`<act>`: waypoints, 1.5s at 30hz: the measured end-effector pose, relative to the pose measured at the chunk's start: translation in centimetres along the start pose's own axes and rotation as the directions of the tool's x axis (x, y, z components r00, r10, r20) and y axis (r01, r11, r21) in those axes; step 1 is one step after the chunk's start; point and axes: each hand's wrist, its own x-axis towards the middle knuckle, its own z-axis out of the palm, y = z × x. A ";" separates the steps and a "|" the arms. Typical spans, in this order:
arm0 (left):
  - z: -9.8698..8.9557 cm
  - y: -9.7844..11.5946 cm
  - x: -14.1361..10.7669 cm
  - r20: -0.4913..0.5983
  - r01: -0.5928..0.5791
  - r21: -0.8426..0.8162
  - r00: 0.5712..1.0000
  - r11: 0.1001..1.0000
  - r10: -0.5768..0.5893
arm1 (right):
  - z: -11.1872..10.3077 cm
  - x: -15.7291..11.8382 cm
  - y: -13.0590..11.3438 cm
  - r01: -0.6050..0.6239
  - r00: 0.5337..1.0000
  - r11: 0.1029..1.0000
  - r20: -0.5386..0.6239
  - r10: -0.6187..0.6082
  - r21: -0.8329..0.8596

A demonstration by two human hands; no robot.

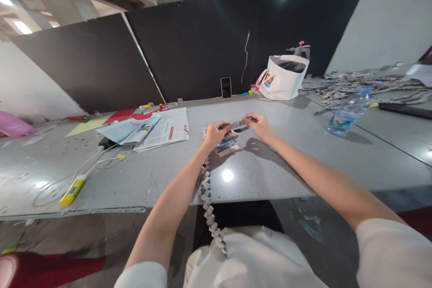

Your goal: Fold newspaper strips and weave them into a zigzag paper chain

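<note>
A paper strip (240, 125) stretches between the two hands above the middle of the tabletop (286, 166). The left hand (216, 135) has its fingers closed on one end; the right hand (258, 126) pinches the other between thumb and fingers. Under the left hand lie some paper pieces (227, 147), and beside it a zigzag paper chain (206, 191) runs over the near edge onto the person's clothing. Farther left are newspapers (168, 129) and a yellow glue stick (73, 190). A phone (226, 87) leans upright at the back; a white bag (282, 82) and a bottle (349, 112) stand to the right.
</note>
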 end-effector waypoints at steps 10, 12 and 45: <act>-0.2 0.4 0.1 -0.010 0.085 -0.168 0.996 0.982 -0.088 | 0.6 -0.5 -0.8 -0.057 0.995 0.995 0.086 0.051 0.081; -0.2 0.3 0.2 -0.010 0.110 -0.213 0.993 0.971 -0.115 | 0.6 -0.5 -0.9 -0.059 0.996 0.996 0.067 0.054 0.071; 0.0 2.9 -1.0 0.598 0.486 -0.262 0.760 0.834 -0.255 | 2.0 -2.5 -3.0 0.036 0.975 0.995 0.217 -0.055 0.093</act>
